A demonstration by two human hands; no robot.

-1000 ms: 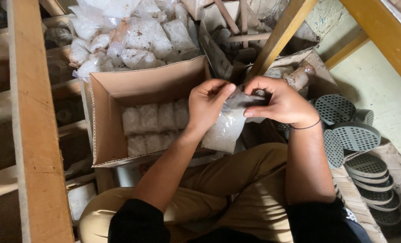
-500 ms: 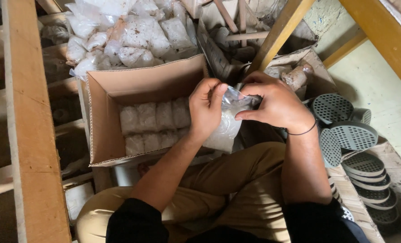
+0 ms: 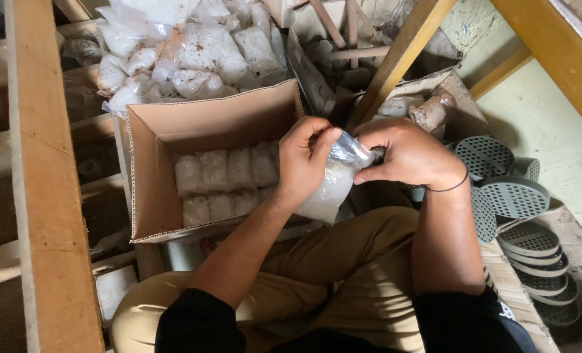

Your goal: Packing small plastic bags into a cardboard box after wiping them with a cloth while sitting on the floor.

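Observation:
Both of my hands hold one clear plastic bag (image 3: 327,189) filled with a whitish material, just in front of my knees. My left hand (image 3: 304,160) grips the bag's neck from the left. My right hand (image 3: 405,153) pinches the twisted top from the right. Directly left of the bag stands an open cardboard box (image 3: 153,176). Inside it, several filled bags (image 3: 222,180) lie packed in rows.
A heap of filled plastic bags (image 3: 186,49) lies behind the box. Grey perforated round discs (image 3: 513,196) are stacked at the right. Wooden beams (image 3: 49,196) run along the left and slant across the upper right. My legs in tan trousers (image 3: 343,274) fill the foreground.
My hands have shifted slightly on the bag's top, with the right hand closing more over the twisted neck. The bag stays in the same place.

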